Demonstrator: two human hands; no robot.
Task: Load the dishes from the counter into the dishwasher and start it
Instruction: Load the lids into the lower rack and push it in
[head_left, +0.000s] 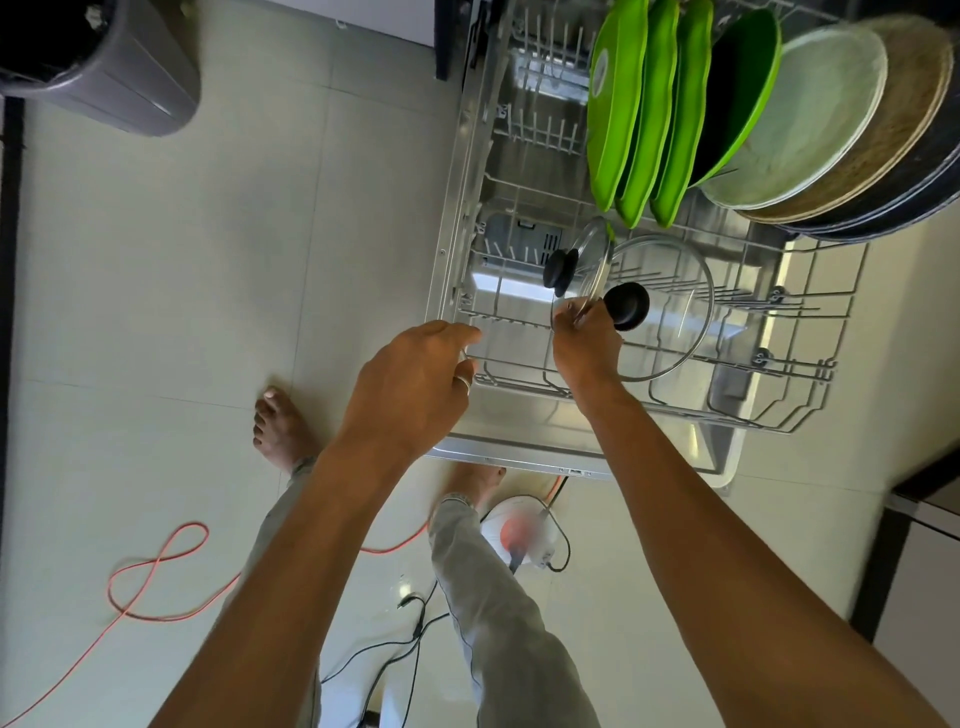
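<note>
A small glass lid (597, 249) is held on edge at the front of the dishwasher rack (795, 410); its rim is pinched by the right hand (587, 345), fingers pressed together; a big glass lid (675, 322) is leaned beside it; green plates (654, 114) are stood further back; the left hand (415, 384) is curled at the rack's edge; whether wire is gripped cannot be told.

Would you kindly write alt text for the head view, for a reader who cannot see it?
A person's right hand pinches the rim of a large glass lid in a pulled-out dishwasher rack. The left hand is at the rack's front edge. Behind stand a small lid, green plates and a white plate.
</note>
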